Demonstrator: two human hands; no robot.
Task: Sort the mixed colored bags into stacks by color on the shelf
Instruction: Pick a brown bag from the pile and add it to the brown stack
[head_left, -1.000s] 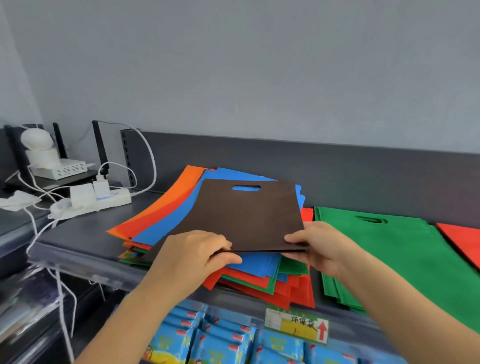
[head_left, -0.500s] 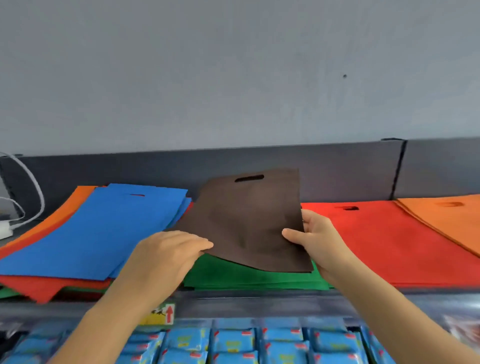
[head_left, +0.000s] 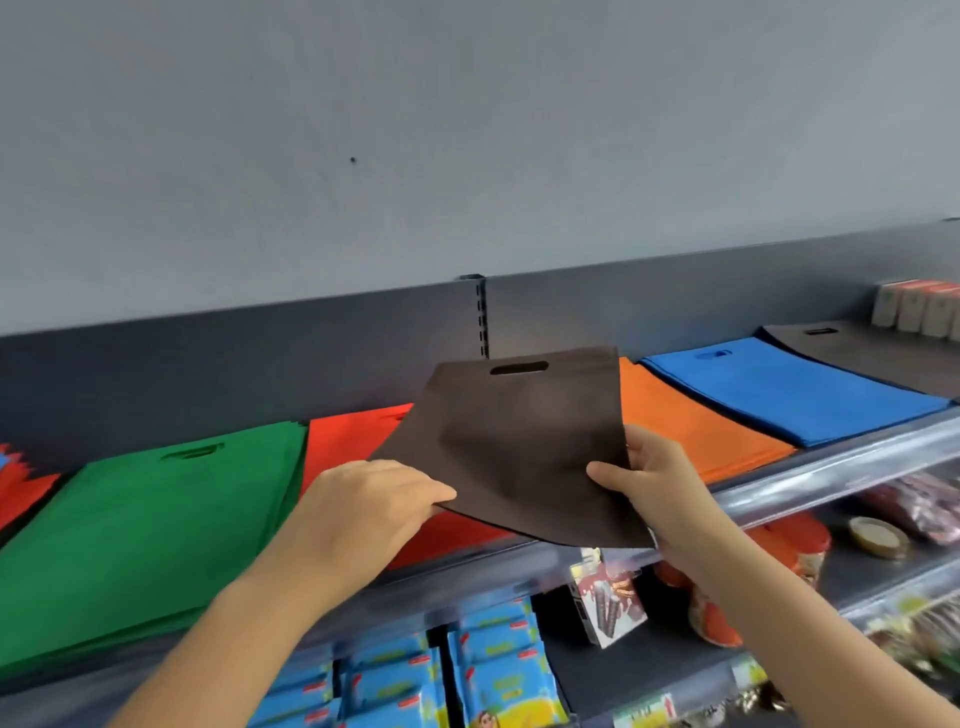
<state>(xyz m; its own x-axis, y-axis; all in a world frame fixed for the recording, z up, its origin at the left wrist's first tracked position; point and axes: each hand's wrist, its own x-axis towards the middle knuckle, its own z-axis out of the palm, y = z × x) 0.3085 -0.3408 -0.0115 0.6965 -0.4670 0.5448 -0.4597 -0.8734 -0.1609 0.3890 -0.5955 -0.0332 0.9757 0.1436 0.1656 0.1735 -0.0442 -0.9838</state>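
Step in hand, in my judgement: the carry. One flat brown bag (head_left: 519, 441) of non-woven fabric, with its slot handle at the twelve o'clock edge, was held tilted above the grey metal shelf (head_left: 831, 465). From my view it overlapped the red stack of fabric bags (head_left: 345, 441) and the orange stack of fabric bags (head_left: 691, 431).

The left hand (head_left: 363, 512) gripped the bag's eight o'clock corner with its fingers curled over the top face; I could not see the thumb. The right hand (head_left: 654, 483) pinched the four o'clock edge, thumb on the top face and fingers behind.

Other piles noted:
- The green stack of fabric bags (head_left: 156, 519) lay at nine o'clock of the held bag.
- The blue stack of fabric bags (head_left: 789, 389) lay at two o'clock.
- Farther along the same line was a dark stack of fabric bags (head_left: 872, 353), which appeared to be brown, near a row of pale cartons (head_left: 919, 309).

I judged the dark stack to be the likely destination. The next move called for a carry toward two o'clock, high enough to clear the orange and blue stacks. The bag would then need laying flat, slot to twelve o'clock, with its edges squared. The limp fabric could fold or drag the top blue bag askew.
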